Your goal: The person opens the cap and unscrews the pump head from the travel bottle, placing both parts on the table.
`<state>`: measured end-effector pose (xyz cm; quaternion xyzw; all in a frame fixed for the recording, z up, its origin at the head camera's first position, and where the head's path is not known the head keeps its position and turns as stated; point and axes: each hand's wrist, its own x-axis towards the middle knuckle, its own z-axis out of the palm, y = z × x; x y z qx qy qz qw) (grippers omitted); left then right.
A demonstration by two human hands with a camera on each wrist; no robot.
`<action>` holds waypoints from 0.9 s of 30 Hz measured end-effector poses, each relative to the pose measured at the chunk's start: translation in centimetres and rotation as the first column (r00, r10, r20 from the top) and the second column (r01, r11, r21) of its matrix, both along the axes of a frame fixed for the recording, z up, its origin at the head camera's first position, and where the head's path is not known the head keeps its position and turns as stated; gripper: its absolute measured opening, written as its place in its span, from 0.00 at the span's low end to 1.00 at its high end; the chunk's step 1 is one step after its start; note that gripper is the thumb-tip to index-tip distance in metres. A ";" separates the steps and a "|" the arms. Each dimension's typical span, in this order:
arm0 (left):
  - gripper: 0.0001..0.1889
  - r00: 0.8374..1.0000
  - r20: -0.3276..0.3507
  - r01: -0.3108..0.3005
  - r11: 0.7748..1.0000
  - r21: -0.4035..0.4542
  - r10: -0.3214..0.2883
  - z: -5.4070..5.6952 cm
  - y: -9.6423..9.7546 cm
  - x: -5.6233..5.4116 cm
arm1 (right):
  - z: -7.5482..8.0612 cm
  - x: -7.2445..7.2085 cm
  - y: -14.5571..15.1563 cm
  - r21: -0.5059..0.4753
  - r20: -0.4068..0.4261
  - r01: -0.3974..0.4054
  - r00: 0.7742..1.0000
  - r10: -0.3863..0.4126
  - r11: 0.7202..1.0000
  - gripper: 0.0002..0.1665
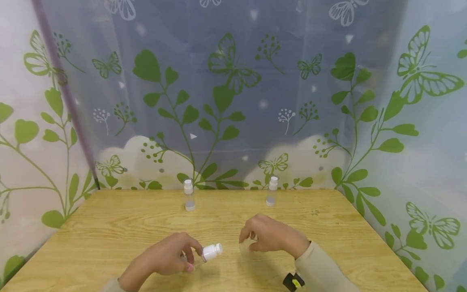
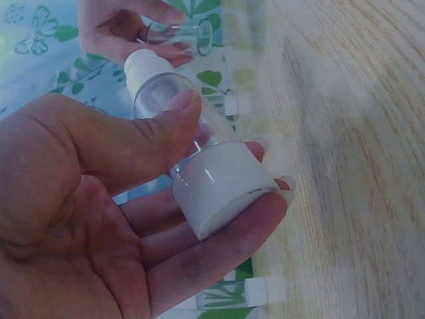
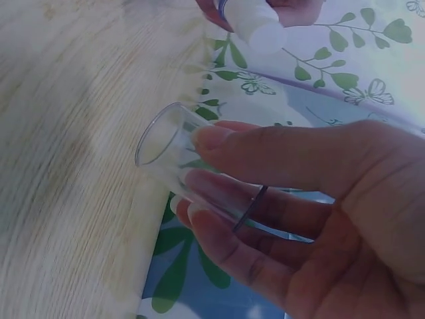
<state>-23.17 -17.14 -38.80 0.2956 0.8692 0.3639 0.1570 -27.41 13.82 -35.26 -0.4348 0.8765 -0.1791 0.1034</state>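
Observation:
My left hand (image 1: 169,254) grips a small clear pump bottle (image 2: 222,183) with a white base and white pump top (image 1: 211,252). In the left wrist view the thumb presses its clear side and the fingers lie round the white base. The bottle is tilted, its top pointing toward my right hand (image 1: 271,234). That hand pinches a clear, cup-shaped cap (image 3: 192,156) between thumb and fingers. The cap's open rim faces the bottle's pump top, with a gap between them. Both are held over the table.
Two similar capped pump bottles stand upright near the back edge of the wooden table (image 1: 127,219): one bottle (image 1: 189,195) left of centre, the other bottle (image 1: 272,191) to the right. Behind hangs a curtain (image 1: 255,121) with printed leaves and butterflies. A black strap piece (image 1: 293,281) sits by the right sleeve.

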 end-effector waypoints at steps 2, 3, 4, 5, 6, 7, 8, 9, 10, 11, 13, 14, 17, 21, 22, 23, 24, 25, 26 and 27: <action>0.18 1.000 -0.002 0.001 1.000 0.004 -0.001 0.0 0.0 0.1 | 0.1 -0.5 -0.2 0.017 -0.012 -0.004 1.000 0.004 1.000 0.14; 0.18 1.000 -0.002 0.000 1.000 0.006 0.000 0.0 0.0 0.1 | 0.2 -0.8 -0.3 0.027 -0.015 -0.003 1.000 0.004 1.000 0.14; 0.18 1.000 -0.003 0.000 1.000 0.007 0.000 0.0 0.1 0.1 | 0.2 -1.0 -0.4 0.037 -0.016 0.000 1.000 0.000 0.999 0.14; 0.18 1.000 -0.003 0.000 1.000 0.009 0.000 0.1 0.1 0.2 | 0.3 -1.3 -0.5 0.046 -0.016 0.009 1.000 -0.008 0.999 0.13; 0.18 1.000 -0.001 -0.001 1.000 0.010 0.001 0.1 0.1 0.2 | 0.3 -1.5 -0.5 0.055 -0.020 0.014 1.000 -0.013 0.998 0.13; 0.18 1.000 -0.001 -0.001 1.000 0.011 0.001 0.1 0.1 0.2 | 0.3 -1.7 -0.6 0.060 -0.021 0.023 1.000 -0.022 0.998 0.13; 0.18 1.000 -0.001 -0.002 1.000 0.012 0.002 0.1 0.1 0.2 | 0.2 -1.9 -0.6 0.062 -0.018 0.035 0.999 -0.034 0.997 0.13; 0.18 1.000 0.000 -0.003 1.000 0.011 0.003 0.1 0.1 0.2 | 0.2 -2.1 -0.7 0.062 -0.013 0.046 0.999 -0.045 0.997 0.13; 0.18 1.000 0.001 -0.002 1.000 0.010 0.002 0.1 0.1 0.2 | 0.1 -2.3 -0.7 0.062 -0.018 0.054 0.998 -0.053 0.997 0.13; 0.18 1.000 0.001 -0.002 1.000 0.010 0.002 0.0 0.1 0.1 | 0.0 -2.5 -0.7 0.061 -0.025 0.060 0.998 -0.058 0.996 0.14; 0.18 1.000 0.001 -0.002 1.000 0.010 0.002 0.0 0.1 0.1 | -0.3 -2.9 -0.8 0.058 -0.033 0.076 0.997 -0.075 0.995 0.14; 0.18 1.000 0.000 -0.002 1.000 0.009 0.002 0.0 0.1 0.1 | -0.4 -3.1 -0.9 0.058 -0.036 0.086 0.996 -0.084 0.995 0.14; 0.18 1.000 -0.004 -0.004 1.000 0.005 0.004 0.1 0.1 0.0 | -0.8 -3.7 -1.0 0.066 -0.054 0.110 0.993 -0.106 0.992 0.15; 0.18 1.000 -0.002 -0.008 1.000 0.003 0.008 0.1 0.2 0.1 | -1.1 -4.6 -1.3 0.093 -0.074 0.138 0.989 -0.132 0.986 0.16; 0.18 1.000 0.001 -0.009 1.000 0.005 0.009 0.1 0.2 0.1 | -1.1 -4.7 -1.4 0.100 -0.078 0.146 0.987 -0.139 0.984 0.16; 0.18 1.000 0.002 -0.009 1.000 0.004 0.009 0.1 0.2 0.1 | -1.2 -4.9 -1.4 0.105 -0.077 0.154 0.986 -0.146 0.983 0.17; 0.18 1.000 0.003 -0.010 1.000 0.004 0.010 0.1 0.2 0.1 | -1.3 -5.0 -1.5 0.109 -0.076 0.161 0.985 -0.153 0.981 0.17; 0.18 1.000 0.008 -0.012 1.000 0.005 0.012 0.1 0.2 0.1 | -1.4 -5.2 -1.6 0.112 -0.073 0.166 0.985 -0.159 0.980 0.17; 0.18 1.000 0.009 -0.013 1.000 0.003 0.013 0.1 0.1 0.1 | -1.5 -5.3 -1.7 0.115 -0.069 0.172 0.984 -0.165 0.978 0.17; 0.18 1.000 0.010 -0.015 1.000 0.002 0.015 0.1 0.1 0.1 | -1.7 -5.4 -1.8 0.117 -0.066 0.178 0.983 -0.171 0.977 0.16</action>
